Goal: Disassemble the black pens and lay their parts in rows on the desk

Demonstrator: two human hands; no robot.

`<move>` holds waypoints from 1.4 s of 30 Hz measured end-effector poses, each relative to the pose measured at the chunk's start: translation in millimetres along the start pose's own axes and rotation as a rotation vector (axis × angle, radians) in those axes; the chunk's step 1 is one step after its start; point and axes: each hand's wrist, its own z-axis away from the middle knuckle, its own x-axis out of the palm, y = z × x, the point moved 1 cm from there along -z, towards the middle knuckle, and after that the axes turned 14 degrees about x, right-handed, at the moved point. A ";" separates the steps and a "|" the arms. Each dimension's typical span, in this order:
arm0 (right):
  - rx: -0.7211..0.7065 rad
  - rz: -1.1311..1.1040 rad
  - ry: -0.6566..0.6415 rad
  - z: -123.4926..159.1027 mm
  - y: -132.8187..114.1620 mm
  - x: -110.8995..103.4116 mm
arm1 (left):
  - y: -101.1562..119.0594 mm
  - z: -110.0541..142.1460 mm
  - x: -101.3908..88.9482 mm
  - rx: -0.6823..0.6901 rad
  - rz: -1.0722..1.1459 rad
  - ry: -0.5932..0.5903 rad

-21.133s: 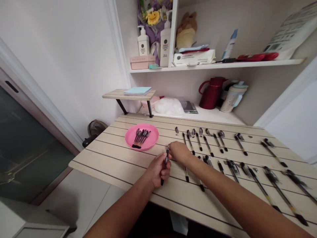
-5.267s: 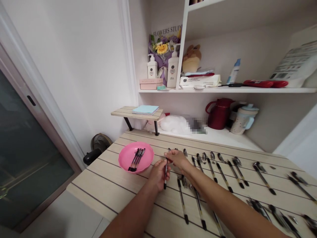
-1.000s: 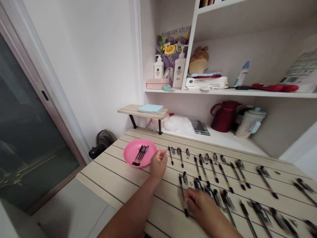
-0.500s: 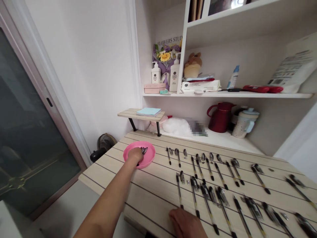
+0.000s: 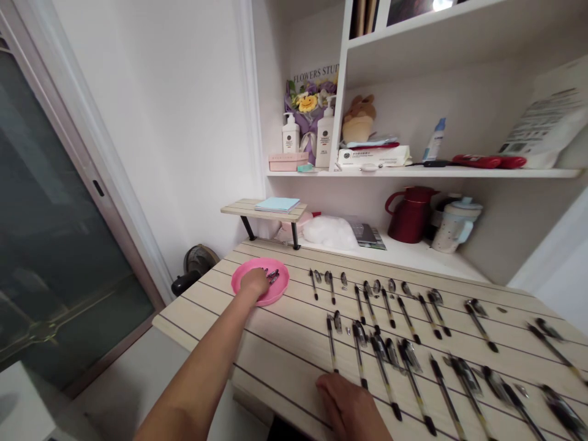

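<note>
My left hand reaches into a shallow pink plate at the table's far left, its fingers curled down and mostly hidden. Small dark pen parts lie in the plate, right beside those fingers. My right hand rests closed near the front edge, fingers curled under, so whatever may be in them is out of sight. Just right of it, black pen pieces are laid out in two rows: slender refills with black ends, and short dark clear parts beside many of them.
A small raised stand bearing light-blue paper is at the table's back left. Behind are a red jug, a pale cup and a white bag. Above runs a loaded shelf. A fan stands beyond the left edge.
The view has shifted slightly. My left hand remains in the pink plate, with its fingers moved a little among the pen parts. My right hand stays by the front edge.
</note>
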 end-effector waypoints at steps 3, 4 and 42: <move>0.061 -0.135 -0.007 -1.5 1.9 -5.9 | 11.9 11.4 -14.0 0.016 0.116 -0.023; 0.097 -0.199 -0.004 -3.7 2.7 -9.5 | 18.5 19.4 -15.5 0.037 0.171 -0.028; 0.631 -1.131 0.286 -87.1 27.7 -78.7 | 85.7 154.9 77.1 -0.008 1.381 -0.668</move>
